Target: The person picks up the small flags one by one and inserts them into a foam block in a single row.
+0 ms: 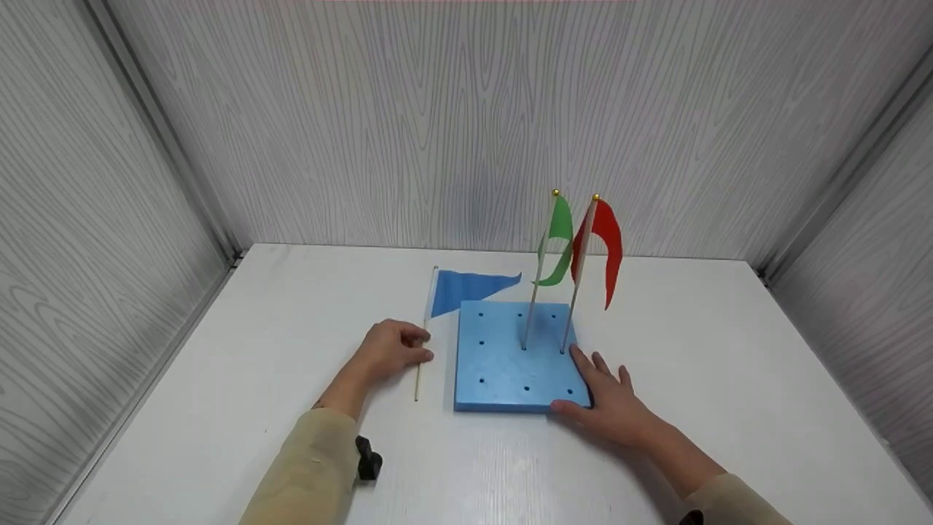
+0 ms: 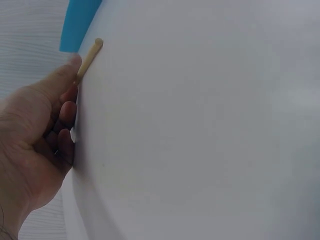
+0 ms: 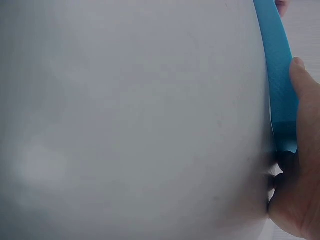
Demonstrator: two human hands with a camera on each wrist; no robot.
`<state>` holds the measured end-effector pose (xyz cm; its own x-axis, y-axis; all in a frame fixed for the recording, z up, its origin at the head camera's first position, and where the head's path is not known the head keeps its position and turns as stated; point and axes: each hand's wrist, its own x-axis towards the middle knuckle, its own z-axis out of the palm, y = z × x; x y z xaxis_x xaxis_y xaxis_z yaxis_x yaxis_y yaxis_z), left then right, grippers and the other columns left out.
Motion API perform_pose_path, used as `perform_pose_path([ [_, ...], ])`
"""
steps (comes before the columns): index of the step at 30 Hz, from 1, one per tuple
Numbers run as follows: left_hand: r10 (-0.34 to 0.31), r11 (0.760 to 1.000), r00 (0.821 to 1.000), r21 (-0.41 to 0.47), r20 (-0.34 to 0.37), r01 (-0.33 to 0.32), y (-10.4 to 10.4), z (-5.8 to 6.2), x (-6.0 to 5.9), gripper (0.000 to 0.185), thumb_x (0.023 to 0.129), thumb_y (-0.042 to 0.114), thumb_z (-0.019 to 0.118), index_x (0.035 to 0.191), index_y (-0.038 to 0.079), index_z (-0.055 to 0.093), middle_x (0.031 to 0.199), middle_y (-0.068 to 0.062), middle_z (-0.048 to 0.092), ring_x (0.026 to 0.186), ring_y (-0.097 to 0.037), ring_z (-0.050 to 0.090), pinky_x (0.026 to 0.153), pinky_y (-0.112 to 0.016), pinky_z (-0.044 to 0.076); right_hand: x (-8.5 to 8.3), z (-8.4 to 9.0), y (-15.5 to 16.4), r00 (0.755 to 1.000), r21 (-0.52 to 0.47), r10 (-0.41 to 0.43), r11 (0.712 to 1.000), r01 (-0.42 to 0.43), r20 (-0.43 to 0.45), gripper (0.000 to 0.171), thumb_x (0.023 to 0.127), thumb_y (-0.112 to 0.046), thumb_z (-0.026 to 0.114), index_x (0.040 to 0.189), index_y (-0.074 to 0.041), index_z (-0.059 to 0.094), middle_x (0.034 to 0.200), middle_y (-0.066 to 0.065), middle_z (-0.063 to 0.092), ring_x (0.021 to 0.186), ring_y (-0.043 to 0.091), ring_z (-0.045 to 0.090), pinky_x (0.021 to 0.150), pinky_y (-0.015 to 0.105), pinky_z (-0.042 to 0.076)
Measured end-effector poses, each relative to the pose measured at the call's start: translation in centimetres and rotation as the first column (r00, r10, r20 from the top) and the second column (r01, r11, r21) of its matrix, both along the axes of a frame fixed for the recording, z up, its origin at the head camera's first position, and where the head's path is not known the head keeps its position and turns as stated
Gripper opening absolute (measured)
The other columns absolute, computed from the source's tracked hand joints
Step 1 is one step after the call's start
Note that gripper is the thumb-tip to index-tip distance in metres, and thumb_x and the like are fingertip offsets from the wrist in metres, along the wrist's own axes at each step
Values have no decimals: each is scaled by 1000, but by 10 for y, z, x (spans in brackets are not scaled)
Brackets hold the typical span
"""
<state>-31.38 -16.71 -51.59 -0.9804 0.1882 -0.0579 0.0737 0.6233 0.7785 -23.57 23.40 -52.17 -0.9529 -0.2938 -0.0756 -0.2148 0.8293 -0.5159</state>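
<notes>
My left hand [image 1: 388, 350] pinches the thin wooden stick of a blue pennant flag [image 1: 458, 290] between thumb and fingers. This flag lies along the table left of a light blue board [image 1: 503, 366], its cloth pointing right past the board's far left corner. In the left wrist view the stick's bare end [image 2: 91, 59] pokes out beyond the thumb. Around the board's near right corner rests my right hand [image 1: 614, 410], fingers fairly straight along the side, thumb at the front edge. A green flag [image 1: 560, 219] and a red flag [image 1: 611, 240] stand in board holes, slightly tilted.
Several small dark holes dot the board's top. Both lie on a white table [image 1: 306, 292] enclosed by grey wood-grain panels [image 1: 408, 131] at the back and sides. Black straps or clips [image 1: 369, 459] show near the sleeves.
</notes>
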Motion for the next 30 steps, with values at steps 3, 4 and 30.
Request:
perform_pose_path([
  [3,0,1000,1000,0,0,0,0,1,0,29,94,15,84,122,11,79,99,-1,70,95,-20,60,90,-39,51,0,0,0,1000,0,0,1000,0,-3,112,92,-78,62,171,-14,16,172,16,29,161,43,10,122,71,-4],
  [4,0,1000,1000,-2,0,0,0,2,0,28,94,15,83,122,11,79,99,-1,70,95,-20,60,90,-39,51,0,0,0,1000,0,0,1000,0,-3,112,92,-78,62,171,-14,16,172,16,29,161,43,10,122,71,-4],
  [30,65,995,998,-75,-4,-65,9,9,-4,22,93,14,81,115,10,82,100,-4,73,98,-23,63,93,-42,53,-3,-5,0,1000,-4,-14,1000,14,13,115,89,-80,62,172,-17,15,172,18,28,162,42,9,123,69,-6],
])
